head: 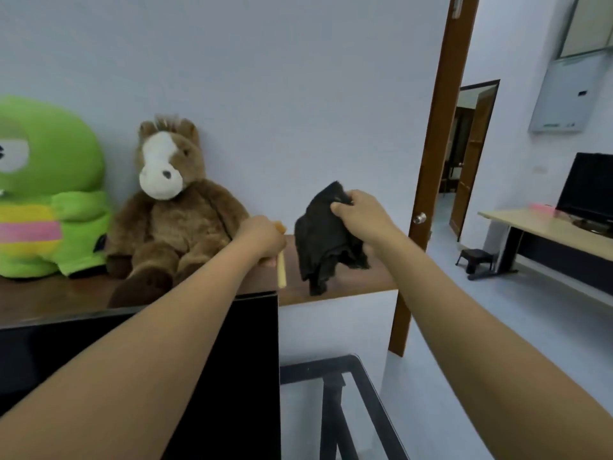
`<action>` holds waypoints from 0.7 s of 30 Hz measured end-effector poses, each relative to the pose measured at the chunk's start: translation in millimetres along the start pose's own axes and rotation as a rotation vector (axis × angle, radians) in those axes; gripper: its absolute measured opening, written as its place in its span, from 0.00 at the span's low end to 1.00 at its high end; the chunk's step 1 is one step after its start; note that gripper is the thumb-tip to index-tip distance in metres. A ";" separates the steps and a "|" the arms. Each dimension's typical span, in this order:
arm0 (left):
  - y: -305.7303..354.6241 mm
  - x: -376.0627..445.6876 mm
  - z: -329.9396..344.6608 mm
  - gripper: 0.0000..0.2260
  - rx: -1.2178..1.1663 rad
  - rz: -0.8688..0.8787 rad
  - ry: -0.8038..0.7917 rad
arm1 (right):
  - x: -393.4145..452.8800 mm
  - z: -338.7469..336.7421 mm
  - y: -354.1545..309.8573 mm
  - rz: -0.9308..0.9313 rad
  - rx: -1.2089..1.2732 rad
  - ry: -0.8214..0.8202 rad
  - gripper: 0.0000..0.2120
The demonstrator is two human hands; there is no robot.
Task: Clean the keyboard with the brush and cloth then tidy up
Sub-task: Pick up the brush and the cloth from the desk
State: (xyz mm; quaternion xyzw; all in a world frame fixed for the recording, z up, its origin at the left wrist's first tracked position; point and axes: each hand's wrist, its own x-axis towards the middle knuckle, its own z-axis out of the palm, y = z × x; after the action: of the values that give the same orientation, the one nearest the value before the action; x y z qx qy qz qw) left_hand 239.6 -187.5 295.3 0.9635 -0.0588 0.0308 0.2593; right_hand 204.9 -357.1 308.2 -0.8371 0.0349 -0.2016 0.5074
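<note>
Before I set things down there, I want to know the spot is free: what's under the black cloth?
The black cloth hangs from the right hand, and bare brown shelf top shows below and around it. The patch directly behind its folds is hidden.

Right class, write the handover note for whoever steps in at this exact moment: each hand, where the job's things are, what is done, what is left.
Left hand: grips the brush, its pale handle pointing down.
Right hand: holds the black cloth bunched, hanging over the wooden shelf.
Keyboard: not in view, so cleaning cannot be confirmed.
Nearby: horse plush and green plush sit on the shelf.
Left: neither tool is set down yet; both probably go on the shelf.
</note>
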 end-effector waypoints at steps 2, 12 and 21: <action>-6.7 16.6 9.1 0.11 0.042 -0.072 -0.050 | 13.9 16.2 12.0 0.066 -0.005 -0.059 0.09; -7.5 64.7 27.5 0.15 0.284 -0.198 -0.329 | 42.9 25.9 78.8 0.116 -0.468 -0.146 0.19; -4.6 75.2 43.4 0.15 0.121 -0.233 -0.492 | 40.9 28.4 93.2 -0.087 -0.904 -0.033 0.28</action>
State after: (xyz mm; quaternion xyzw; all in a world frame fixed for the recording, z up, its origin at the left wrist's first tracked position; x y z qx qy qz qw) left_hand 316.0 -212.7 262.3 0.9560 -0.0071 -0.2307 0.1809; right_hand 266.6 -389.1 228.6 -0.9783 0.0761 -0.1738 0.0827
